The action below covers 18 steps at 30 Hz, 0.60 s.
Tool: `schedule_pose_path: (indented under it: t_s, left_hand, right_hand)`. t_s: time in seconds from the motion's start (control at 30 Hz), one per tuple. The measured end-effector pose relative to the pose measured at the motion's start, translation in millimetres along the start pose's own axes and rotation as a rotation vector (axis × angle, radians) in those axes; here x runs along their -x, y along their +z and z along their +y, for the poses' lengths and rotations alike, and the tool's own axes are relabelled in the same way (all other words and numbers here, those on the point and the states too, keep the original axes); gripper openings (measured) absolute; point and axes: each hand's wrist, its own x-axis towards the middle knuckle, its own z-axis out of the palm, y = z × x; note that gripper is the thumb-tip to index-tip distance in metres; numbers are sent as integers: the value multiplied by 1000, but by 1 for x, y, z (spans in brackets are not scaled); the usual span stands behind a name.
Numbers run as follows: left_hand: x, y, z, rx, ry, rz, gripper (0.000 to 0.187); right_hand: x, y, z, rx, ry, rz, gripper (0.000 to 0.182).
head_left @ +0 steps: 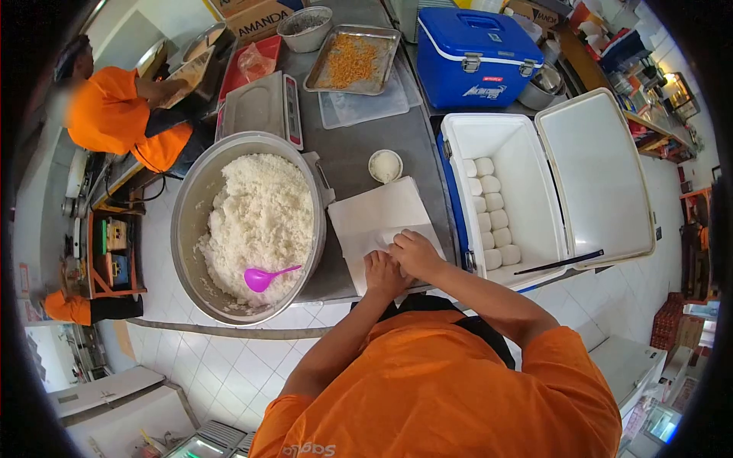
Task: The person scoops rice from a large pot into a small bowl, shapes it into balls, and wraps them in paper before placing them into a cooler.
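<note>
My left hand [387, 273] and my right hand [416, 256] are close together at the near edge of a stack of white paper sheets [366, 215]. Their fingers are bent and closed on the top sheet, where a raised fold of paper shows just ahead of them. Whether anything lies inside the fold is hidden. Left of the paper, a big metal pot [183, 221] holds cooked white rice [259, 202], with a purple rice scoop [262, 279] lying on it. A small white cup of rice [385, 166] stands behind the paper.
At right, an open white cooler [534, 206] holds rows of rounded white bundles [495, 219]. A closed blue cooler [477, 61] stands behind it. Further back are a scale [256, 111], a tray of orange crumbs [313, 80] and a bowl [305, 34]. A person in orange [114, 114] works at left.
</note>
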Motion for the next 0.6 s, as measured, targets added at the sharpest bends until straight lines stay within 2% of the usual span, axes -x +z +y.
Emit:
schedule_pose_path:
  t_s: [0.07,0.13,0.17,0.23,0.33,0.47,0.57,0.6]
  left_hand:
    - [21,-10,-9,20,33,26,72]
    - [42,-16,-27,22,328,485,61]
    - [42,-18,-34,19,336,480,61]
    - [50,-17,-44,145,487,537,51]
    - [24,-22,-37,159,395,531,48]
    - [12,17,-74,203,363,544,49]
    - [10,33,-99,108,387,514,52]
    - [4,35,-106,172,394,462,50]
  right_hand:
    - [2,-4,-8,15,33,18,17]
    - [1,-21,-21,-72,247,-7,31]
    - [5,-21,-24,-73,256,-2,31]
    - [19,-17,-35,2,193,50,48]
    - [37,-19,-50,136,188,45,51]
    - [61,7,-24,198,293,101,43]
    - [63,24,3,51,352,-15,39]
    - [53,15,8,24,392,-127,38]
